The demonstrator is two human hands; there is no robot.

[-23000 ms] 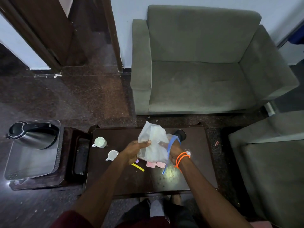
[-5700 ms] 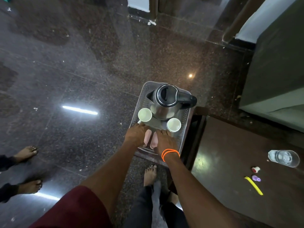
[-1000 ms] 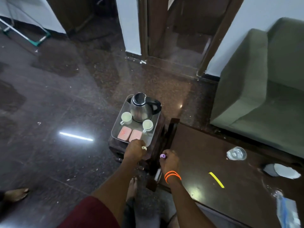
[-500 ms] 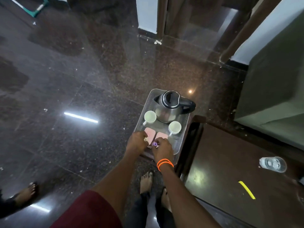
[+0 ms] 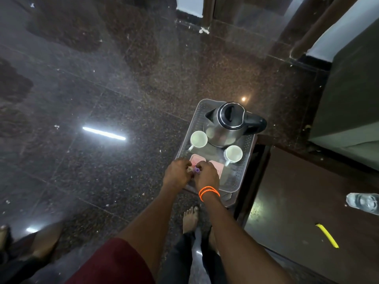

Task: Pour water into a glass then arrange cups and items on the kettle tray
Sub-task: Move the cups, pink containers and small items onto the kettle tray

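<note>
Right hand (image 5: 206, 174): pinching small purple capsule (image 5: 197, 170) above pink sachets (image 5: 197, 159), near edge of kettle tray (image 5: 235, 182).
Left hand (image 5: 176, 172): fingers curled; contents hidden.
Handling: probably light, slippery; pinch by sides.

Tray (image 5: 245, 160): clear perforated plastic, sits on a small dark stand beside the counter's (image 5: 303, 201) left end. On the tray: kettle (image 5: 224, 125) at far end, two white cups (image 5: 198, 138) (image 5: 233, 153) near it, two pink sachets (image 5: 217, 165) at near edge. On the counter: glass of water (image 5: 364, 203) toward right, yellow strip (image 5: 327, 235) nearer the front edge. Floor (image 5: 102, 89): dark polished granite.
</note>
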